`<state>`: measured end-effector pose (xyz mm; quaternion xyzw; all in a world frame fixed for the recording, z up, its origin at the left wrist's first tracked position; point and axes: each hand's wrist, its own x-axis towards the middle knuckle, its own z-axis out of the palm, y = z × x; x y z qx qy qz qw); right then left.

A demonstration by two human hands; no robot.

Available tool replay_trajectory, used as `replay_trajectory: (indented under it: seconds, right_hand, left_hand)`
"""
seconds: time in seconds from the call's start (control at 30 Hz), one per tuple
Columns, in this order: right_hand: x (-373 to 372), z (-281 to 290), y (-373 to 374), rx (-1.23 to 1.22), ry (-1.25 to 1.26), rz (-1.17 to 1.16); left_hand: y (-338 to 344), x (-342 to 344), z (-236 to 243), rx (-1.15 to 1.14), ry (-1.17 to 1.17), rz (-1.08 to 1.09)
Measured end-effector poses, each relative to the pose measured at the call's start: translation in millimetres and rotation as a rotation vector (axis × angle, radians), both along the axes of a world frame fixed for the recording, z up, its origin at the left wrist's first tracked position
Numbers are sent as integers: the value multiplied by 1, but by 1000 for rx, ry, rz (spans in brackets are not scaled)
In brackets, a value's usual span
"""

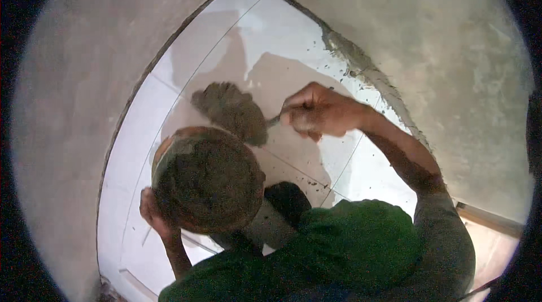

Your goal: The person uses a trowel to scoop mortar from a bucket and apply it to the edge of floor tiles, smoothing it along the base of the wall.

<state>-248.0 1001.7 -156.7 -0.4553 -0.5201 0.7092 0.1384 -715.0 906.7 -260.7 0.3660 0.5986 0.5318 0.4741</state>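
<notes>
My left hand [156, 213] is closed on the near-left side of a round bucket [162, 152]. Dark wet mortar [209, 183] fills it almost up to the rim. My right hand [322, 111] is wrapped around the handle of a trowel [275, 121], whose thin neck shows left of my fingers. A thick lump of grey mortar [231, 110] lies over the blade and hides it, just beyond the bucket. From this angle I cannot tell whether the blade touches the floor.
White floor tiles [144, 127] with thin joints run into a corner between two bare plastered walls [68, 76] [451, 59]. Rough mortar [367, 65] lines the foot of the right wall, with crumbs scattered nearby. My green-clothed knee [361, 240] and dark shoe [288, 203] are close below.
</notes>
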Motion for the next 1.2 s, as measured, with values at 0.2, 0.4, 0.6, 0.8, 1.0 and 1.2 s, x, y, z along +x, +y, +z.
replay_trajectory:
  seconds: [0.2, 0.4, 0.6, 0.8, 1.0, 1.2]
  right_hand:
    - [122, -89, 89, -207, -179, -657]
    - [120, -87, 42, -68, -227, -386]
    - [11, 20, 4, 307, -466, -5]
    - [-53, 53, -46, 750, -710, 418]
    - [-101, 2, -92, 603, -725, 811]
    - [-128, 7, -107, 511, -369, 448]
  left_hand:
    - [-2, 8, 1, -44, 66, 42]
    - [-4, 4, -7, -111, -124, 98]
    - [9, 14, 14, -39, 116, 67]
    - [35, 73, 64, 22, 223, -20]
    - [27, 98, 79, 72, 247, 58]
    - [12, 76, 66, 18, 173, 128]
